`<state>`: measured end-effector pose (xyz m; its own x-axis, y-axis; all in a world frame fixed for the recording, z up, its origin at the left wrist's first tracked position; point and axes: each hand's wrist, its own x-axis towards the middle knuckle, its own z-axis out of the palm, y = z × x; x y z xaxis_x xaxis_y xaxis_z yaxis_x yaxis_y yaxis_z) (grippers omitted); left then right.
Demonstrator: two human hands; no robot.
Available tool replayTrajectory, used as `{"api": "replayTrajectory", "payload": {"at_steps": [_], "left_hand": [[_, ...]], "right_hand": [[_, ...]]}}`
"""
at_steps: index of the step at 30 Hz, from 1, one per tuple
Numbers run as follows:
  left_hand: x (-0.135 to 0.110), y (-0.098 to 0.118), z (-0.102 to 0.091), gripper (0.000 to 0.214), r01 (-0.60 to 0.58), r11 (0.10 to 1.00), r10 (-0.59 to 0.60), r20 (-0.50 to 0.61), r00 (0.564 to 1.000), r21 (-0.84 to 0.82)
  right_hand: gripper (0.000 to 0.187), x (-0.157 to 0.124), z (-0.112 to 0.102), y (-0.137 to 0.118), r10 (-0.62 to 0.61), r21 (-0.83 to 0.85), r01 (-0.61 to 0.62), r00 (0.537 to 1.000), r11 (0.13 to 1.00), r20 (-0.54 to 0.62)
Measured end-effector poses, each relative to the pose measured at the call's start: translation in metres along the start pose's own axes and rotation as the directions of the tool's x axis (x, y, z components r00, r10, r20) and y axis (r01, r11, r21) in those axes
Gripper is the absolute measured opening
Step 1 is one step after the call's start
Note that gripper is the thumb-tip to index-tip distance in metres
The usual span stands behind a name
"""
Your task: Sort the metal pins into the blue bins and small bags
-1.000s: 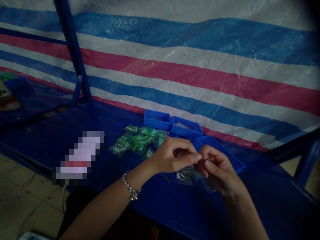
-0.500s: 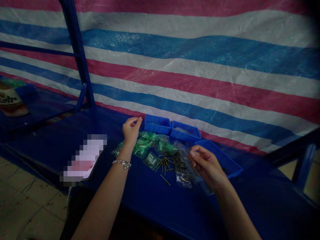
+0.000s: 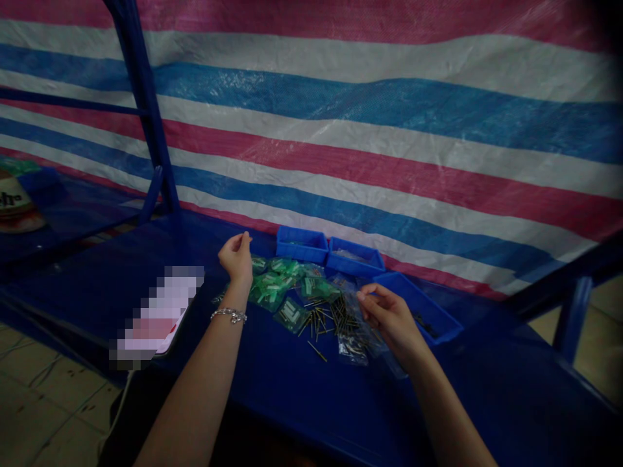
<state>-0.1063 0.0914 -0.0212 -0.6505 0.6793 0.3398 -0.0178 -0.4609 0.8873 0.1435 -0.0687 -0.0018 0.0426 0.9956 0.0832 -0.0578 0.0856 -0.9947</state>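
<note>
Brass pins point(image 3: 335, 321) lie in a loose heap on the blue tarp-covered table point(image 3: 477, 395), one lying apart just below it, with a clear plastic bag point(image 3: 357, 337) at the heap's right side and under your right hand point(image 3: 392, 324). Your right hand's fingers curl toward a pinch against that bag; can't tell if they really grip it. Your left hand point(image 3: 236, 256) is raised over the table, fingertips closed together, nothing visible between them. Green-and-clear plastic packets point(image 3: 277, 282) sit just behind the pins, below two rectangular blue plastic bins point(image 3: 302, 245) and beside a third blue plastic bin point(image 3: 418, 308) with dark pieces inside. Pins this thin look easy to roll, so keep your pinch low and your movements small around the heap.
</note>
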Motion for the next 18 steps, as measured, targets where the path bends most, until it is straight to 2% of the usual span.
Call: {"api": "replayTrajectory", "payload": {"at_steps": [3, 10, 14, 16, 18], "left_hand": [[0.003, -0.003, 0.002, 0.026, 0.028, 0.999, -0.028, 0.001, 1.0, -0.045], [0.01, -0.009, -0.002, 0.018, 0.049, 0.998, -0.047, -0.056, 0.997, 0.027], [0.016, -0.007, -0.012, 0.014, 0.106, 0.946, -0.065, -0.139, 0.988, 0.306], [0.019, -0.005, -0.017, 0.013, 0.124, 0.89, -0.069, -0.14, 0.988, 0.438], [0.021, -0.004, -0.022, 0.013, 0.135, 0.854, -0.074, -0.14, 0.987, 0.502]], "right_hand": [[0.029, 0.001, -0.001, 0.002, -0.001, -0.026, 0.001, 1.0, 1.0, -0.001], [0.031, 0.001, 0.002, 0.001, -0.004, -0.095, 0.003, 1.0, 0.995, -0.009], [0.031, 0.002, 0.003, 0.002, -0.005, -0.151, 0.006, 1.0, 0.989, 0.008], [0.03, 0.003, 0.002, 0.004, -0.007, -0.176, 0.009, 1.0, 0.984, 0.012], [0.029, 0.004, 0.002, 0.006, -0.007, -0.199, 0.009, 1.0, 0.98, 0.013]]}}
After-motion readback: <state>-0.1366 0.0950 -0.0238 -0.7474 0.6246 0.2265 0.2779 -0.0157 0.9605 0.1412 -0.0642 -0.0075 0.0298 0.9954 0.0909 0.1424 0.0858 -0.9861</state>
